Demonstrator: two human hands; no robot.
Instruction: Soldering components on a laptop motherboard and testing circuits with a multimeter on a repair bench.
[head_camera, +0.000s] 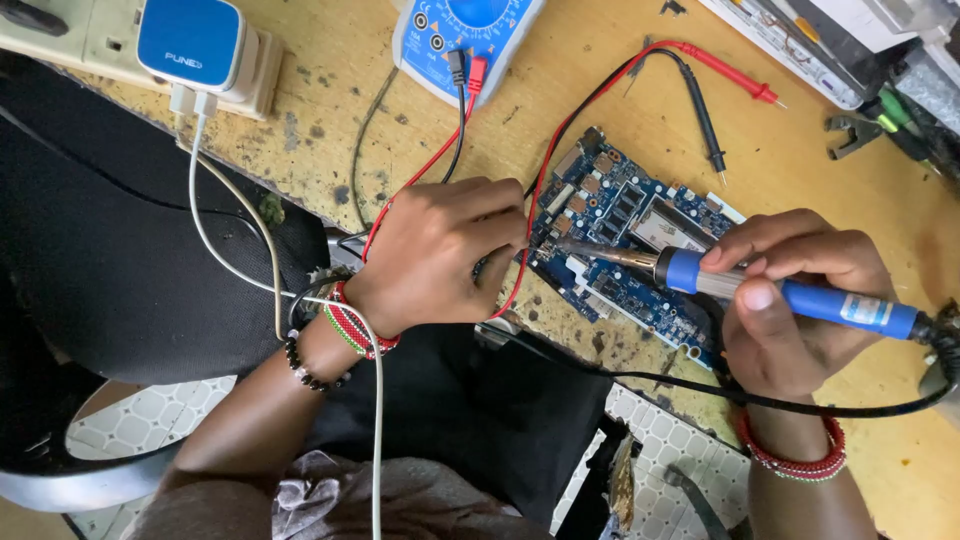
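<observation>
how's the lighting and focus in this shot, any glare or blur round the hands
Head view: soft, even daylight, only faint shadows under the left hand and right hand. The soldering iron and circuit board are sharp, no motion blur. Mild sheen on the blue charger; the top right corner looks slightly overexposed. Wide-lens bending at the edges.

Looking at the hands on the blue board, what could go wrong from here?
1. The left hand rests right beside the tip of the blue-handled soldering iron held by the right hand; a slip might burn the fingers.
2. The red meter lead wire crosses the blue circuit board near the tip and might get scorched.
3. The iron's black cord hangs off the bench edge and might snag.
</observation>
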